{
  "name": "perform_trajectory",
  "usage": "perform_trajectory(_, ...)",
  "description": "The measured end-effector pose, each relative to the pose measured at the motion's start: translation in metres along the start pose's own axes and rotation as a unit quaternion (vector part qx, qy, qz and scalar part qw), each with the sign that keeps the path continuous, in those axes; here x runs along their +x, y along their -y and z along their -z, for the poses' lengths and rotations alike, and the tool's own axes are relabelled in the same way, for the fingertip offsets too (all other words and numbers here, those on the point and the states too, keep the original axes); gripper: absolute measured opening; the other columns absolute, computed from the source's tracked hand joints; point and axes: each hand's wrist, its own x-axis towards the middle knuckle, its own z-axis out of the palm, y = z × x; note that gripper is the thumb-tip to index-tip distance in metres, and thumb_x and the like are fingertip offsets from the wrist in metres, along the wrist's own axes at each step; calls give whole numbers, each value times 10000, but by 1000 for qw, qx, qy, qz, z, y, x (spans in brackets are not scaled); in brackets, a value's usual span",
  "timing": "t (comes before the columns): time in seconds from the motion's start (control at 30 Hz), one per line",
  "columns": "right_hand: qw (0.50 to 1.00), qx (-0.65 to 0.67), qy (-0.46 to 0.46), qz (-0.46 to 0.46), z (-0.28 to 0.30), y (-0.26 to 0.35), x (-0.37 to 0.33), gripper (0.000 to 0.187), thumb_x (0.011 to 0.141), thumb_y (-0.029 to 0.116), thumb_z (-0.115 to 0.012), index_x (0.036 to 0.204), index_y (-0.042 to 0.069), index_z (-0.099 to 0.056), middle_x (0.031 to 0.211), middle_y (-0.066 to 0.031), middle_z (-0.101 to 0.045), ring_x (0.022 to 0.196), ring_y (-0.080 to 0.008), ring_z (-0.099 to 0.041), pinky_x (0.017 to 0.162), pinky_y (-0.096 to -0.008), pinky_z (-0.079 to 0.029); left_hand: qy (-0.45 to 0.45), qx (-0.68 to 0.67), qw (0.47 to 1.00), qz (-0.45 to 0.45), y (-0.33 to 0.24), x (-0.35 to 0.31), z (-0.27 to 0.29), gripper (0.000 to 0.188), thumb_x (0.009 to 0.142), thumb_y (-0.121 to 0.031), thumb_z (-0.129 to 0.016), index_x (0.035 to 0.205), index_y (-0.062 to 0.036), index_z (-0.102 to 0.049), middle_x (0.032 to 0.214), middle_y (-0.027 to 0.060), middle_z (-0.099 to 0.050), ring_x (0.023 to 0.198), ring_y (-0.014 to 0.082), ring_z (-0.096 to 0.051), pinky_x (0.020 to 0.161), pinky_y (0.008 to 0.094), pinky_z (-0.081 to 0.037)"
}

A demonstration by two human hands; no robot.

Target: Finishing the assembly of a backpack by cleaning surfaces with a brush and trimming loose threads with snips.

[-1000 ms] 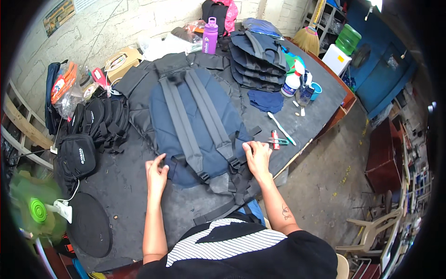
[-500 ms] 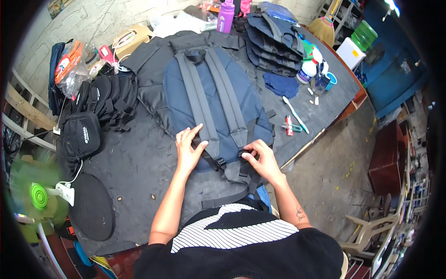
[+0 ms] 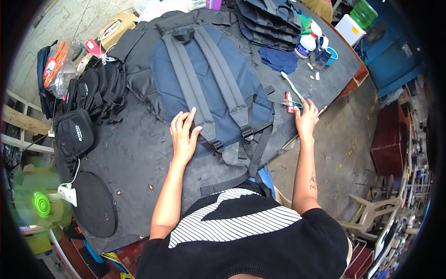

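Observation:
A navy backpack [image 3: 218, 60] lies on the dark table with its back panel and two grey shoulder straps [image 3: 188, 79] facing up. My left hand [image 3: 183, 139] rests open at its lower left edge, fingers spread beside the left strap end. Black buckles [image 3: 247, 134] sit at the lower ends of both straps, and a loose webbing strap [image 3: 225, 187] trails toward me. To the right of the bag, my right hand [image 3: 306, 122] has its fingers apart over small green-handled thread snips [image 3: 291, 104]. Whether it touches them is hard to tell. A red lighter [image 3: 289, 98] and a white toothbrush [image 3: 289, 83] lie beside these fingertips.
Black pouches [image 3: 76, 132] and a round black fabric piece [image 3: 95, 204] lie on the left, near a spinning green fan [image 3: 42, 204]. Stacked navy bag pieces [image 3: 272, 28], a spray bottle [image 3: 305, 45] and a blue cup [image 3: 331, 56] stand at the back right.
My right hand has let go of the right strap's buckle area and moved right, to the snips and lighter. The left hand stays at the bag's edge. The whole view has shifted slightly.

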Motion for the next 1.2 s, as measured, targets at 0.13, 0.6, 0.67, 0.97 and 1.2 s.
perform_trajectory(0.13,999,-36,-17,5,-30,-18,-1,368,888,274,-589,1237,157,-582,1386,-106,-451,1306,-324,-379,1058,-562,-258,5,12,1000,-4,-1,1,1,528,857,-250,-636,1362,-168,-503,1240,99,-500,1249,295,-398,1055,422,-275)
perform_trajectory(0.6,988,70,-128,51,-19,-8,-4,180,843,246,-671,954,105,-667,1083,-65,-566,1071,-272,-483,948,-423,-340,-10,-6,1000,-4,2,4,-1,399,960,-255,-490,1346,-161,-523,1204,98,-528,1232,303,-415,1053,416,-282)
perform_trajectory(0.67,988,75,-127,46,-21,-13,-2,151,874,227,-633,958,108,-674,1076,-58,-572,1054,-268,-486,930,-419,-346,-13,-11,1000,-7,2,3,-2,396,962,-258,-484,1345,-163,-523,1205,93,-534,1229,298,-423,1052,415,-288)
perform_trajectory(0.97,982,78,-161,62,-18,-6,-5,112,843,156,-646,933,94,-668,1022,-62,-561,1035,-273,-483,935,-421,-342,-10,-9,1000,-3,1,4,1,405,942,-187,-521,1343,-133,-525,1231,101,-534,1224,292,-417,1066,393,-283)
perform_trajectory(1.2,971,115,-195,78,-12,7,-8,73,844,110,-629,897,76,-665,953,-68,-584,968,-257,-509,865,-386,-373,2,-16,1000,16,-2,4,3,410,927,-187,-540,1332,-121,-535,1232,102,-540,1236,298,-415,1070,404,-285)
